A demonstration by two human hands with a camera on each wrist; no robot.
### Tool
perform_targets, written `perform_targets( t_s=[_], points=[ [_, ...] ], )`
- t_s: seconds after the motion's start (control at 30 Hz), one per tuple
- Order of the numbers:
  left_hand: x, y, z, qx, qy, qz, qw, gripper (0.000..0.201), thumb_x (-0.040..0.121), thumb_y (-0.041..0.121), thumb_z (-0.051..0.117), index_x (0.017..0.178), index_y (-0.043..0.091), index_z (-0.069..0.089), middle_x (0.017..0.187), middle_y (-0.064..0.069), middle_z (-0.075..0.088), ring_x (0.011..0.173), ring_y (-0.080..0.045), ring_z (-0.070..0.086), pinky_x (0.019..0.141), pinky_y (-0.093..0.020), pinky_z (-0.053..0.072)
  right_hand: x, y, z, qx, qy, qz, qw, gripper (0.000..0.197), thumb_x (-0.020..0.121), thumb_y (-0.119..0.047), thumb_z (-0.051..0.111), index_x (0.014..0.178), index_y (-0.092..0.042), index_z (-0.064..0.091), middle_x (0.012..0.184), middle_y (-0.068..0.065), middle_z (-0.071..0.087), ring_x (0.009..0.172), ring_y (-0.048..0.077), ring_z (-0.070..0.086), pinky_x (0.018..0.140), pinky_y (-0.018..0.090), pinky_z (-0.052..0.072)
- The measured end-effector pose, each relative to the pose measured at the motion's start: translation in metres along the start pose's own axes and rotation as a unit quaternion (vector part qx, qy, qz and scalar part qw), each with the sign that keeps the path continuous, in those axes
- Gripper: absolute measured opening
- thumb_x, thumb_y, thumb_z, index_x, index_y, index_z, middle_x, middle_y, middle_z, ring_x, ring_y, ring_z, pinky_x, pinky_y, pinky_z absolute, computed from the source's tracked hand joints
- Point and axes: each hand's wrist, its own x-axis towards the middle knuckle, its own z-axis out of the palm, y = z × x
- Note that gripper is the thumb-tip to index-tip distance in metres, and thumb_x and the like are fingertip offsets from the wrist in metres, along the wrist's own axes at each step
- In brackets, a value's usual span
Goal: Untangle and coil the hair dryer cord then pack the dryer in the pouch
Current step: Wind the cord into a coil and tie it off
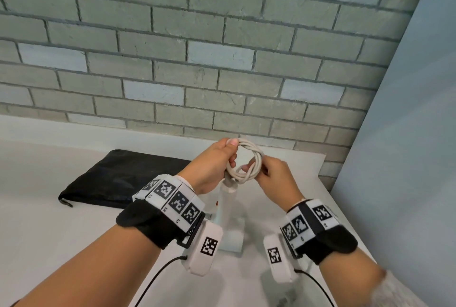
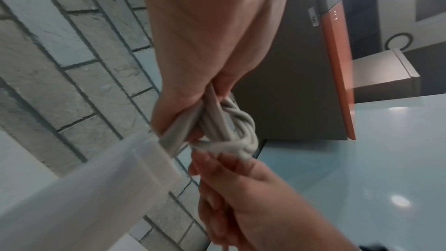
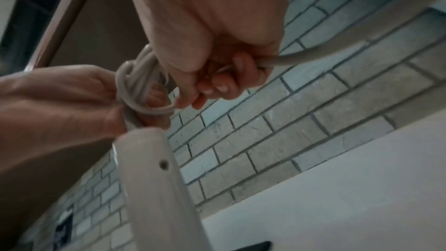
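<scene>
The white hair dryer cord [image 1: 249, 161] is wound into a small coil, held up above the table. My left hand [image 1: 217, 166] grips the coil's left side, thumb on top. My right hand [image 1: 274, 176] pinches the coil's right side, and a strand of cord [image 3: 337, 45] runs out from its fingers. The white hair dryer [image 1: 227, 205] hangs below the coil with its handle [image 3: 154, 178] pointing up toward the hands. The black pouch [image 1: 118, 178] lies flat on the table to the left, behind my left wrist.
A grey brick wall [image 1: 197, 60] runs along the back of the white table [image 1: 49, 220]. A pale blue panel [image 1: 407, 134] closes off the right side. Thin black cables [image 1: 153, 279] hang from both wrist cameras.
</scene>
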Motion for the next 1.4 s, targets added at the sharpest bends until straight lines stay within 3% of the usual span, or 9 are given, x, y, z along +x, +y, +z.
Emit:
perform_targets(
  t_s=[0.1,0.23,0.53,0.7,0.87,1.03,1.13,1.27,1.4],
  points=[
    [-0.001,0.004,0.000,0.056,0.019,-0.009,0.998,0.027,0.099,0.030,0.029,0.081,0.022,0.048,0.080,-0.001,0.044,0.072,-0.013,0.042,0.066,-0.027,0.037,0.005,-0.011,0.001,0.192,-0.002,0.054,0.980,0.021,0.083,-0.011,0.063,0.063,-0.017,0.059,0.048,-0.009,0.051,0.042,0.003,0.040,0.046,0.019,0.034],
    [-0.004,0.007,0.001,0.069,0.009,-0.031,0.997,0.025,0.099,0.031,0.029,0.088,0.021,0.048,0.077,-0.004,0.049,0.067,-0.018,0.048,0.060,-0.030,0.041,0.000,-0.017,0.003,0.330,-0.042,0.099,0.938,0.023,0.086,-0.010,0.057,0.064,-0.014,0.059,0.058,0.007,0.052,0.038,0.005,0.037,0.040,0.015,0.031],
    [-0.002,0.008,0.005,0.183,0.016,-0.013,0.983,0.029,0.098,0.034,0.029,0.077,0.020,0.044,0.069,-0.002,0.049,0.060,-0.016,0.046,0.053,-0.027,0.038,-0.005,-0.014,-0.003,0.501,-0.067,0.174,0.845,0.049,0.088,0.002,0.036,0.056,-0.014,0.069,0.055,0.001,0.066,0.062,0.019,0.052,0.060,0.027,0.037],
    [-0.004,0.006,0.012,0.148,0.008,0.006,0.989,0.023,0.099,0.029,0.029,0.091,0.016,0.047,0.067,0.000,0.046,0.059,-0.012,0.042,0.055,-0.025,0.037,0.002,-0.017,-0.010,0.585,-0.092,0.185,0.785,0.036,0.090,-0.027,0.039,0.079,-0.004,0.064,0.058,0.003,0.064,0.055,0.013,0.059,0.060,0.025,0.052],
    [-0.005,0.003,0.012,0.150,0.036,0.044,0.987,0.027,0.098,0.028,0.031,0.075,0.021,0.044,0.067,0.001,0.043,0.061,-0.010,0.040,0.056,-0.023,0.034,-0.002,-0.019,-0.009,0.160,0.009,-0.019,0.987,0.028,0.083,-0.024,0.063,0.108,-0.016,0.052,0.092,-0.002,0.053,0.080,0.003,0.052,0.073,0.013,0.042],
    [-0.007,0.002,0.013,0.188,0.050,0.070,0.978,0.026,0.098,0.032,0.030,0.088,0.015,0.047,0.068,0.003,0.045,0.059,-0.009,0.041,0.052,-0.020,0.034,-0.001,-0.022,-0.014,-0.207,0.098,-0.219,0.948,0.013,0.080,-0.011,0.063,0.092,-0.015,0.063,0.084,0.005,0.048,0.081,0.015,0.040,0.064,0.024,0.036],
    [-0.008,-0.002,0.014,0.197,0.070,0.103,0.972,0.027,0.098,0.031,0.031,0.086,0.012,0.047,0.068,0.003,0.046,0.060,-0.009,0.042,0.057,-0.023,0.036,-0.003,-0.034,-0.013,-0.230,0.051,-0.172,0.957,0.008,0.085,-0.010,0.057,0.092,-0.008,0.061,0.081,0.004,0.043,0.067,0.018,0.042,0.053,0.032,0.039],
    [-0.008,-0.006,0.016,0.206,0.100,0.135,0.964,0.027,0.098,0.031,0.031,0.077,0.016,0.039,0.064,0.004,0.044,0.052,-0.008,0.041,0.045,-0.015,0.037,-0.006,-0.047,-0.012,-0.198,-0.029,-0.136,0.970,0.018,0.093,-0.013,0.044,0.092,-0.001,0.057,0.095,-0.002,0.038,0.073,0.013,0.042,0.062,0.018,0.030],
    [-0.007,-0.008,0.015,0.210,0.105,0.155,0.960,0.028,0.098,0.032,0.031,0.079,0.013,0.039,0.063,0.003,0.044,0.052,-0.010,0.041,0.045,-0.015,0.038,-0.018,-0.052,-0.021,-0.076,-0.118,-0.095,0.985,0.013,0.087,-0.014,0.055,0.074,-0.015,0.052,0.082,-0.004,0.050,0.074,0.015,0.051,0.066,0.019,0.038]
  ],
)
